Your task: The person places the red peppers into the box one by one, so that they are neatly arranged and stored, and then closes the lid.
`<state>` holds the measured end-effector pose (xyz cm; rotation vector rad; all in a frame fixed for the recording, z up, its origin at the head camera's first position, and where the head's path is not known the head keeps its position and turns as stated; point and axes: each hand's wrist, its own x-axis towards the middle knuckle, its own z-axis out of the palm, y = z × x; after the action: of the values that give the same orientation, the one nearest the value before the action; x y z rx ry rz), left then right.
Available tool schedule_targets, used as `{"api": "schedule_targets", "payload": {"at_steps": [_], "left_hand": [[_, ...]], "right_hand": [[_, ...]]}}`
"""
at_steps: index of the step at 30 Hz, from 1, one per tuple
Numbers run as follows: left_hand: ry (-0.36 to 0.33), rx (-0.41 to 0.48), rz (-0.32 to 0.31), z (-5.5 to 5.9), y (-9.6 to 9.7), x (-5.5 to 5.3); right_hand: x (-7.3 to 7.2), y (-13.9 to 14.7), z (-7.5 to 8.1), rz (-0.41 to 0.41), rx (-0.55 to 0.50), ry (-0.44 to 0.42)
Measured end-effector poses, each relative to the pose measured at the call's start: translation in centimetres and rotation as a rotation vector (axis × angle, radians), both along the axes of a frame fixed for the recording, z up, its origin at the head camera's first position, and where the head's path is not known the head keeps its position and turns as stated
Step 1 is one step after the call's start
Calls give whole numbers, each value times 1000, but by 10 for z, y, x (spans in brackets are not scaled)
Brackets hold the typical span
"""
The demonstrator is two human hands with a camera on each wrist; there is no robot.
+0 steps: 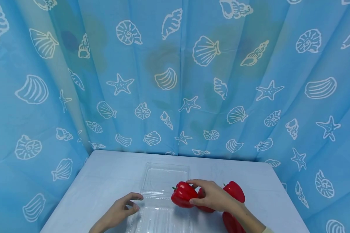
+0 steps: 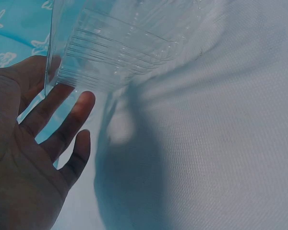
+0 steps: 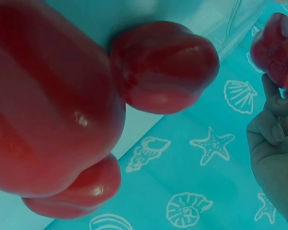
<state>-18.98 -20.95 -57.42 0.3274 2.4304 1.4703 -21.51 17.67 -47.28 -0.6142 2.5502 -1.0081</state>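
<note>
My right hand (image 1: 211, 195) grips a red bell pepper (image 1: 183, 194) by its side, with its green stem pointing left. In the head view this pepper overlaps the right edge of a clear plastic clamshell box (image 1: 153, 220), which lies unfolded with its lid (image 1: 166, 178) toward the back. In the right wrist view the held pepper (image 3: 277, 50) is at the upper right, at the fingertips. My left hand (image 1: 118, 210) is at the box's left side, fingers loosely bent and fingertips right at its edge. From the left wrist, the box wall (image 2: 110, 52) overlaps the upper fingers.
Several more red peppers stand on the white table right of the box: one pepper (image 1: 205, 207) behind my right hand, another (image 1: 235, 191) farther right, and one (image 1: 231, 223) by the forearm. A blue shell-print curtain (image 1: 175, 106) surrounds the table's back and sides.
</note>
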Motion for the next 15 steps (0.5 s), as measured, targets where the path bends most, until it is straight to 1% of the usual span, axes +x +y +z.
{"api": "schedule_targets", "payload": {"at_steps": [15], "left_hand": [[-2, 8, -12, 0, -1, 1]], "right_hand": [[5, -8, -12, 37, 19, -35]]}}
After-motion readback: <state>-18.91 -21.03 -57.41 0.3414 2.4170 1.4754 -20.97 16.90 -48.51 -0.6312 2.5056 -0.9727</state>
